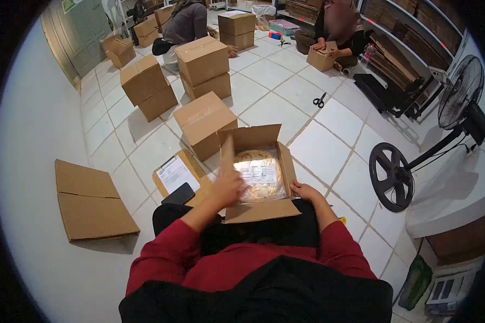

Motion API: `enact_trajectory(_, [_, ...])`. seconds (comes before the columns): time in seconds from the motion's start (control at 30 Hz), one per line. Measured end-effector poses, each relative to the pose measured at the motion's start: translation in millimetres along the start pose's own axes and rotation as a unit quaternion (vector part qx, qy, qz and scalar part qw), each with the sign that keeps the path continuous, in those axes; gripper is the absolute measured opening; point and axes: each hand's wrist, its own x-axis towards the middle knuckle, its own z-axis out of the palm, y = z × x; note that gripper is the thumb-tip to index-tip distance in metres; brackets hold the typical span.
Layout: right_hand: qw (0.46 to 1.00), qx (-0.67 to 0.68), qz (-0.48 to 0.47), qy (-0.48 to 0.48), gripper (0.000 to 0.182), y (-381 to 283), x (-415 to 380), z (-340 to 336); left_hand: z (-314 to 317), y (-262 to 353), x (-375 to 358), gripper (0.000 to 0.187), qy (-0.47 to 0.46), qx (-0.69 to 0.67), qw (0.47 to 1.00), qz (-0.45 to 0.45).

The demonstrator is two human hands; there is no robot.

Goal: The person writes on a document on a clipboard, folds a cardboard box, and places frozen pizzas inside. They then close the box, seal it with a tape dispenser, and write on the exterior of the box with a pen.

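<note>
One open cardboard box [262, 210] rests on the seated person's lap [285, 227], with one labelled, plastic-wrapped package [261, 192] inside. The right hand [305, 191] pinches the box's right side; the left hand [229, 188] blurs beside the left flap [227, 153], its spread impossible to tell. One closed box [205, 123] sits just beyond.

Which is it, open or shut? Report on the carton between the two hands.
Open: the carton's flaps are spread outward, leaving the wrapped, labelled package inside visible from above.

Black fan [397, 177] beside the wall, scissors [319, 100] on tiles [272, 121].
</note>
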Motion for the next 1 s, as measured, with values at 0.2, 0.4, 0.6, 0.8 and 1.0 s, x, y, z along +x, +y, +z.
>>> enact_trajectory(0.2, [0.914, -0.07, -0.091, 0.388, 0.049, -81.3, -20.0, -21.1, 0.7, -32.3, -64.8, 0.062, -0.231, -0.049, 0.932, -0.276])
enact_trajectory(0.4, [0.978, 0.001, 0.209, -0.002, 0.048, -75.9, 61.7, 13.3, 44.6, -37.4, -69.9, 0.088, -0.291, -0.257, 0.873, -0.294])
enact_trajectory(0.6, [0.981, -0.188, 0.007, 0.055, 0.048, -102.0, 17.7, 26.8, -126.2, 6.5, -87.6, 0.055, -0.277, -0.362, 0.89, -0.024])
enact_trajectory(0.8, [0.884, 0.164, -0.406, -0.164, 0.038, -151.8, -161.7, -29.2, -199.0, 97.7, -107.0, 0.027, -0.159, -0.498, 0.75, 0.405])
enact_trajectory(1.0, [0.631, 0.036, -0.738, -0.238, 0.037, -188.9, -285.8, -31.5, -199.3, 92.9, -80.7, 0.019, -0.018, -0.525, 0.807, 0.27])
